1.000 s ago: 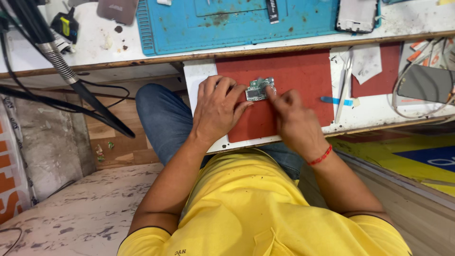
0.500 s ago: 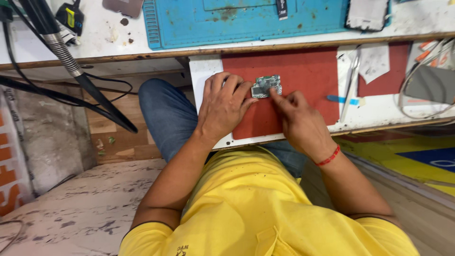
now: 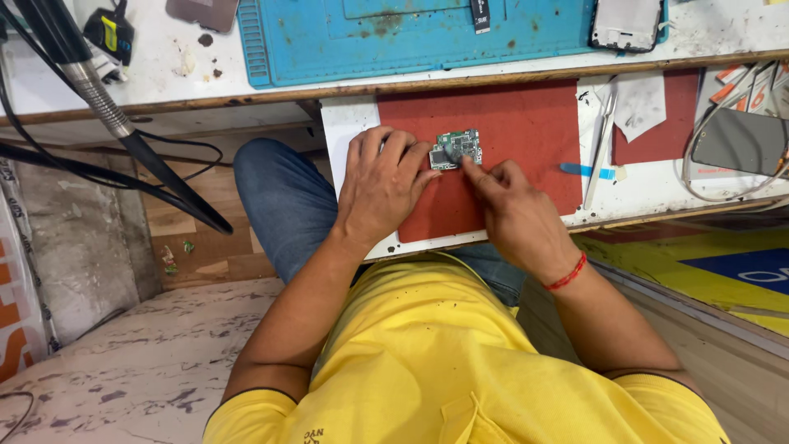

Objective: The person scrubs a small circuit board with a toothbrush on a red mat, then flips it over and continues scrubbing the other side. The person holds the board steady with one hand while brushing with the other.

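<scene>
Down at the pull-out shelf, everything turns on the small green circuit board (image 3: 457, 148), which lies flat on the red mat (image 3: 526, 140). Just nearer than the board, the left hand (image 3: 382, 185) rests palm down on the mat, its fingertips curled against the board's near-left edge and pinning it. The right hand (image 3: 514, 210), with a red thread at the wrist, comes in from the board's right; its thumb and forefinger are pinched together at the board's lower right corner. Whether they hold a fine tool or only press on the board, I cannot tell.

I'd say the risk is a slip: the board is held by fingertip pressure alone, so a hard push from the right could skid it across the mat or let a finger scrape its small parts.

To the right of the board, past the mat's edge, a pair of tweezers (image 3: 598, 156) lies on the scuffed white shelf (image 3: 649, 185), with a blue-handled tool (image 3: 588, 171) beside it. Further right sits a grey phone panel (image 3: 740, 141) ringed by a thin cable. Beyond the board, on the stained upper bench, lies a blue work mat (image 3: 411, 37) with a phone frame (image 3: 626, 23) at its right end. Far to the board's left a black flexible arm (image 3: 107, 115) slants down over a mottled floor.
</scene>
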